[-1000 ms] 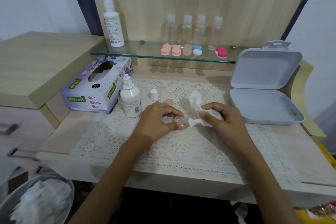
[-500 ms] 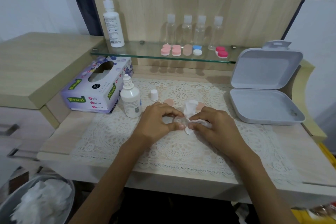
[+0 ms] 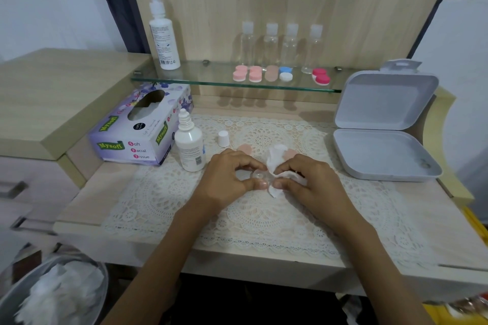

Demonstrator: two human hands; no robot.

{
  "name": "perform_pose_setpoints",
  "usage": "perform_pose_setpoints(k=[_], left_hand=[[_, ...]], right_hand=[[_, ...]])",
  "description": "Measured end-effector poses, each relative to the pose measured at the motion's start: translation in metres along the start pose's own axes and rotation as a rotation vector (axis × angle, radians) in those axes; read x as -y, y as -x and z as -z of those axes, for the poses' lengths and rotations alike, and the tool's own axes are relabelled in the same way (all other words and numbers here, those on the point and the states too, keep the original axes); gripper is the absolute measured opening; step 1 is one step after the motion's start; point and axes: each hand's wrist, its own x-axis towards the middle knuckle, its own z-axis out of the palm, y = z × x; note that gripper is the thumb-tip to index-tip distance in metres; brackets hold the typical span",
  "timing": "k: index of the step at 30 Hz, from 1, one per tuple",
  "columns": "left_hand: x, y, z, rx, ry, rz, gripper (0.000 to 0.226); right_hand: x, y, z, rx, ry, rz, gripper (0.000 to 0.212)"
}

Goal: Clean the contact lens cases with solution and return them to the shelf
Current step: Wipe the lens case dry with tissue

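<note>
My left hand [image 3: 227, 177] pinches a clear contact lens case [image 3: 258, 174] over the lace mat. My right hand [image 3: 309, 179] grips a crumpled white tissue [image 3: 276, 158] and presses it against the case. Two peach caps lie on the mat behind my hands, one [image 3: 245, 149] on the left and one [image 3: 290, 153] partly hidden by the tissue. An uncapped solution bottle [image 3: 190, 145] stands left of my hands, its white cap [image 3: 223, 138] beside it. Several closed lens cases [image 3: 254, 74] sit on the glass shelf [image 3: 211, 79].
A tissue box [image 3: 140, 129] lies at the left. An open grey plastic box [image 3: 383, 140] sits at the right. On the shelf stand a tall solution bottle [image 3: 163, 39] and several clear bottles [image 3: 272, 45]. A bin with used tissues [image 3: 52, 295] is at the lower left.
My right hand has moved in toward the left hand and pushed the tissue into the lens case. The left hand has held the case still.
</note>
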Motion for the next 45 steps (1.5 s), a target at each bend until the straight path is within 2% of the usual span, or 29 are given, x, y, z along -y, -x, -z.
perform_pose_setpoints(k=[4,12,18,22,26,31,34,37,45], left_hand=[[0.001,0.000,0.000,-0.007,-0.007,-0.005,0.030],[0.000,0.000,0.000,0.000,-0.004,0.013,0.029],[0.000,0.000,-0.001,-0.008,-0.008,0.011,0.030],[0.001,-0.001,-0.001,-0.005,-0.016,0.001,0.029],[0.003,0.000,-0.001,0.006,-0.017,0.009,0.028],[0.002,0.000,0.000,0.014,-0.056,-0.014,0.032],[0.002,0.000,0.000,0.018,-0.058,-0.014,0.032],[0.003,0.000,0.000,0.024,-0.072,-0.030,0.027],[0.003,0.004,0.000,0.034,-0.160,-0.076,0.034]], right_hand=[[0.000,0.001,0.000,0.024,-0.052,0.004,0.044],[-0.005,-0.001,-0.003,-0.009,-0.064,0.015,0.011],[-0.003,0.000,-0.003,-0.002,0.039,0.071,0.020],[-0.003,0.001,-0.001,-0.004,-0.151,-0.014,0.007],[-0.001,0.003,0.001,-0.077,-0.447,-0.121,0.008],[0.002,0.003,0.007,-0.139,-0.529,-0.104,0.007],[0.010,0.005,0.008,-0.256,-0.593,-0.149,0.016],[0.014,0.006,0.010,-0.326,-0.621,-0.145,0.014],[0.027,0.010,0.019,-0.299,-0.704,-0.093,0.011]])
